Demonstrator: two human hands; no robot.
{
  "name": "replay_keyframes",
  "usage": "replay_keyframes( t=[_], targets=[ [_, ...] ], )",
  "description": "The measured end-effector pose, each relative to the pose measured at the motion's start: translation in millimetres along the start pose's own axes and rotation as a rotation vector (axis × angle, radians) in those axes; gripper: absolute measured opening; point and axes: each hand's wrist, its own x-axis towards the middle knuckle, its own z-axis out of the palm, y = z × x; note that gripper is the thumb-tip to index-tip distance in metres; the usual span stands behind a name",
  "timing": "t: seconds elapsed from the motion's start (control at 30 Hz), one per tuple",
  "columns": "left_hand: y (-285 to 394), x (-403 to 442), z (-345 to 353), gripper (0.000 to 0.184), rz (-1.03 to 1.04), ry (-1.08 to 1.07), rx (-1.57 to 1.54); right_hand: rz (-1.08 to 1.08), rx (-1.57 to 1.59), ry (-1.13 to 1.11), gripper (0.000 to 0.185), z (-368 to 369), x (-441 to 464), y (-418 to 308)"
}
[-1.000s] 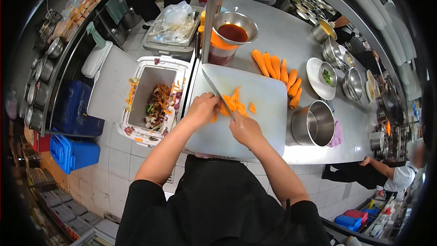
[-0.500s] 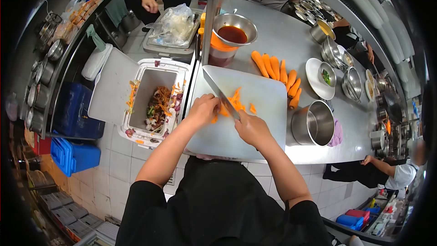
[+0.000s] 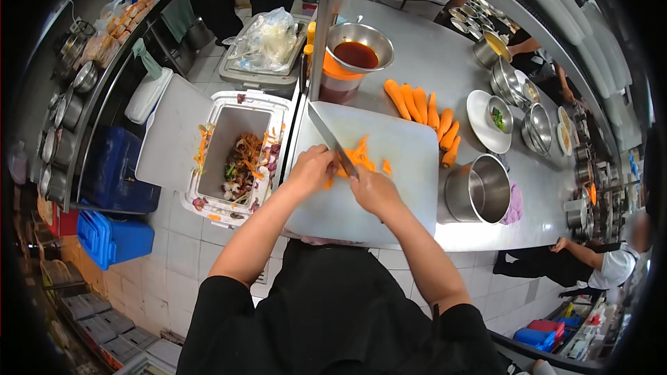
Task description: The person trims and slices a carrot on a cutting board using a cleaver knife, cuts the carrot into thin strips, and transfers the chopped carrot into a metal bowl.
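Orange carrot pieces (image 3: pixel 360 155) lay in a loose heap at the middle of the frame, on a pale cutting board (image 3: pixel 396 201), just right of a knife (image 3: pixel 326 130) whose blade slanted toward the upper left. The right hand (image 3: pixel 375 189) had its fingers closed around the knife, close up to the blade, a grip that probably gave firm control of its angle. Left of the blade, the left hand (image 3: pixel 313 168) was bent with its fingers curled narrow, perhaps to draw the tips back from the edge; whether they pinched anything could not be told, since the knuckles hid it.

Beside the left edge of the steel table (image 3: pixel 417 35), a white bin (image 3: pixel 279 107) holding scraps stood with its lid swung out to the left, seemingly so that waste had only a short way to go. Whole carrots (image 3: pixel 420 105) lay roughly side by side near the board's upper right corner, likely within easy reach. Right of the board stood a steel pot (image 3: pixel 478 189), a purple cloth (image 3: pixel 514 205) beside it. At upper centre, a metal bowl (image 3: pixel 383 42) of dark red liquid sat on an orange-banded container (image 3: pixel 340 73), which apparently served as its stand.
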Motion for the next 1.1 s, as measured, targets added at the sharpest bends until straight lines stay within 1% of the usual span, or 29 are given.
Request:
replay_keyframes(
  t=[0.07,0.1,0.2,0.27,0.3,0.37,0.43,0.5,0.57,0.6,0.67,0.7,0.83,0.97,1.03,1.1],
  targets=[
    [1,0,-1,0.009,0.0,0.007,-0.016,0.024,-0.032,-0.1,0.024,-24,-3,-7],
    [1,-1,0,0.009,-0.014,-0.001,-0.028,0.027,-0.031,-0.109,0.024,-20,-5,-7],
    [0,-3,1,0.009,-0.015,0.008,-0.041,0.045,-0.003,-0.085,0.024,-4,-8,-5],
    [-1,2,-1,0.01,0.007,0.03,-0.033,-0.049,-0.011,0.038,0.025,3,3,-4],
    [-1,-1,0,0.01,0.004,0.022,-0.028,-0.046,-0.005,0.035,0.025,4,0,2],
    [-1,0,1,0.01,0.001,0.016,-0.025,0.022,-0.032,-0.099,0.027,-25,-3,-7],
    [-2,-3,3,0.011,0.001,0.032,-0.03,0.05,-0.017,-0.111,0.027,-18,-6,-9],
    [-2,-4,3,0.01,-0.011,0.024,-0.034,0.071,-0.005,-0.107,0.027,-5,-5,-6],
    [-4,1,1,0.009,-0.014,0.027,-0.029,-0.021,-0.012,0.01,0.027,5,5,-4],
    [-4,-2,2,0.009,-0.011,0.02,-0.043,-0.017,-0.006,0.007,0.027,6,2,4],
    [-3,-2,2,0.009,-0.01,0.018,-0.059,0.013,-0.021,-0.106,0.028,-23,0,-4],
    [-3,-4,2,0.01,0.002,0.033,-0.06,0.016,-0.021,-0.116,0.028,-18,-2,-4],
    [-5,-4,4,0.012,0.029,0.069,-0.034,0.041,0.028,-0.053,0.027,9,-1,-2],
    [0,-8,-3,0.011,0.022,0.079,-0.065,0.022,0.076,0.028,0.025,12,-1,2],
    [0,-14,-8,0.009,-0.062,0.089,-0.093,0.032,0.068,0.017,0.025,14,1,5],
    [-2,-16,-6,0.009,-0.038,0.085,-0.052,0.035,0.064,0.002,0.025,16,3,4]
  ],
)
